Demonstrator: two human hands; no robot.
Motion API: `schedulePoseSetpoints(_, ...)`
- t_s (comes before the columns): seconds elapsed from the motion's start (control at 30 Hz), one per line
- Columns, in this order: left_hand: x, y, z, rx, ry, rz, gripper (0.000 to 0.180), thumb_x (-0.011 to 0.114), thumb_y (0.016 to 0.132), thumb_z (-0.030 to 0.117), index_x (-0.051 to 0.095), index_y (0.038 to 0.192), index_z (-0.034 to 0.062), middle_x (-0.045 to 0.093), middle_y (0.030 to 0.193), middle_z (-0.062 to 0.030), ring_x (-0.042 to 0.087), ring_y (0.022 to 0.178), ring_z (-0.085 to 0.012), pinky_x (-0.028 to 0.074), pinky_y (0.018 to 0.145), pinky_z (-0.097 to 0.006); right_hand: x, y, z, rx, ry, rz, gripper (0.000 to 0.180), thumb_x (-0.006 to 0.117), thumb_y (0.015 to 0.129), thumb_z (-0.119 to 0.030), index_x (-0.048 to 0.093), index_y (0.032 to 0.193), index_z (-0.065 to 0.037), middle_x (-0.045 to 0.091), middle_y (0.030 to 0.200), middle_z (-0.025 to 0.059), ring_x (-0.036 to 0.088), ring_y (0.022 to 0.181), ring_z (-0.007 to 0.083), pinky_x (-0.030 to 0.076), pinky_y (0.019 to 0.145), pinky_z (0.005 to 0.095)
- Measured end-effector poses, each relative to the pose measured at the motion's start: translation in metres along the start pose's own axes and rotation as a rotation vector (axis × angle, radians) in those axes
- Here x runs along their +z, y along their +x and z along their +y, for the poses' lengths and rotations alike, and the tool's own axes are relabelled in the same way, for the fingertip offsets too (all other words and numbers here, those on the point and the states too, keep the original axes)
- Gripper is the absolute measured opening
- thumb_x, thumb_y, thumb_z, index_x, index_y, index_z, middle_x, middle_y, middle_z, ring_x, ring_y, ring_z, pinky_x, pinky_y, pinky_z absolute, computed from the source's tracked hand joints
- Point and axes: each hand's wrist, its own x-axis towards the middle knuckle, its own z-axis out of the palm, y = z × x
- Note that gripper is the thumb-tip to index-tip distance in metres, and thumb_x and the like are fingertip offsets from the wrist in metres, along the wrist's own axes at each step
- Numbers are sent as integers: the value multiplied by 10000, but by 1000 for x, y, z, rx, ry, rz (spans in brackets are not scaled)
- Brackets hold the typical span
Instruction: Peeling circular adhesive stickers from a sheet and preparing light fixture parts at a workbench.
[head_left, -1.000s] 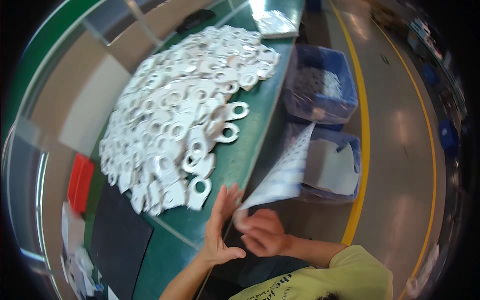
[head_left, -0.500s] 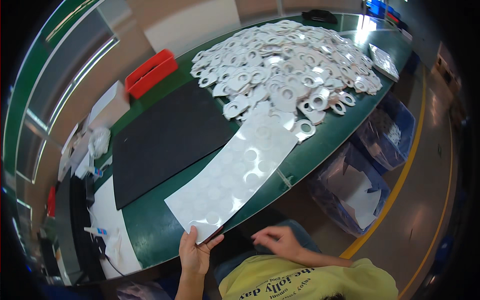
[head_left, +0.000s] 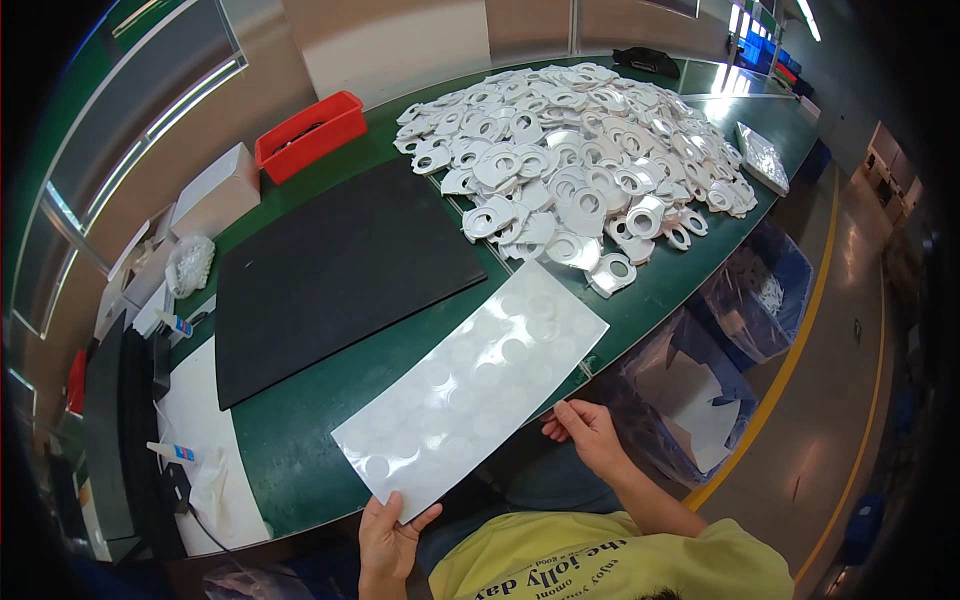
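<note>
Glossy white rectangular sheet w/ rows of faint round discs (head_left: 475,385) lies slantwise on the near edge of the green worktable (head_left: 290,440), its near corner overhanging toward the person. Left hand (head_left: 390,535) pinches that near corner, thumb on top, fingers closed under it. Right hand (head_left: 588,432) sits at the sheet's right long edge, fingers curled, tips touching the edge; firm grip or not, can't tell. Just beyond the sheet's far end: big heap of white flat plastic pieces w/ round holes (head_left: 590,150), spread over the table's right half. Left of the heap, a black rectangular mat (head_left: 335,270) lies flat, close beside the sheet. Red plastic bin (head_left: 310,128) at the far edge. Blue crates lined w/ clear bags (head_left: 700,370) stand on the floor to the right.
</note>
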Motion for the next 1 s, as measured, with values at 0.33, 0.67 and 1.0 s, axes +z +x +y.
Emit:
schedulePoseSetpoints(0.33, -8, -3, -4, -11, 52, 33, 391, 447, 970, 139, 377, 1309, -45, 551, 1230, -196, 619, 1046, -301, 578, 818, -411, -9, 11, 2, 6, 45, 79, 357, 520, 973, -308, 654, 858, 3, 650, 748, 64, 579, 652, 98, 461, 621, 222)
schedulePoseSetpoints(0.67, -27, -1, 14, -69, 248, -7, 375, 450, 970, 143, 430, 1274, -76, 604, 1150, -209, 640, 998, -307, 575, 793, -370, -17, 25, 5, -43, 78, 229, 300, 584, 939, -290, 610, 769, -45, 617, 695, 39, 562, 593, 89, 461, 573, 210)
schedulePoseSetpoints(1.0, -55, 4, 67, 7, 345, -30, 334, 561, 915, 93, 492, 1218, -29, 635, 1107, -146, 658, 930, -220, 572, 748, -334, 32, 17, -14, -290, 285, 516, 82, 606, 906, -84, 538, 949, -71, 616, 849, 10, 574, 695, 54, 470, 518, 183)
